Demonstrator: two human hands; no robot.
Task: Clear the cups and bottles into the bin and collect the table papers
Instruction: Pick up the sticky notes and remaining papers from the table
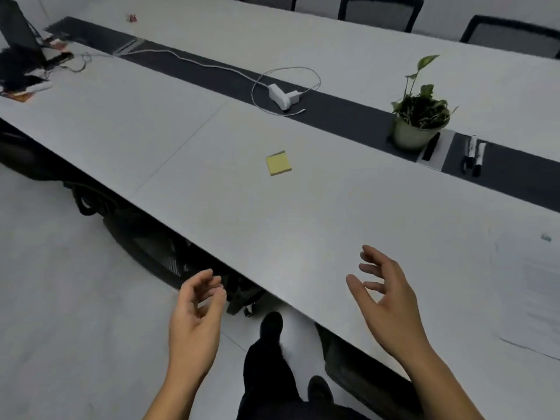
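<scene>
Step in hand, as I judge it: paper collection. No cups, bottles or bin in view. My left hand [195,310] and right hand [386,298] are empty, fingers [370,268] loosely curled.

White sheets [533,292] lie flat on the bench [303,231], near right, with faint print. Yellow note pad [278,163] sits mid-bench.

Next: reach right and slide the sheets to the edge to lift them.

Office meeting room: long white table [212,140], mesh chairs [512,34], markers [474,154], sticky notes [278,163].

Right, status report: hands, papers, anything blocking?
Left hand and right hand open, empty. Printed sheets untouched at table edge, far right. Sticky-note pad ahead. Nothing blocking.
</scene>
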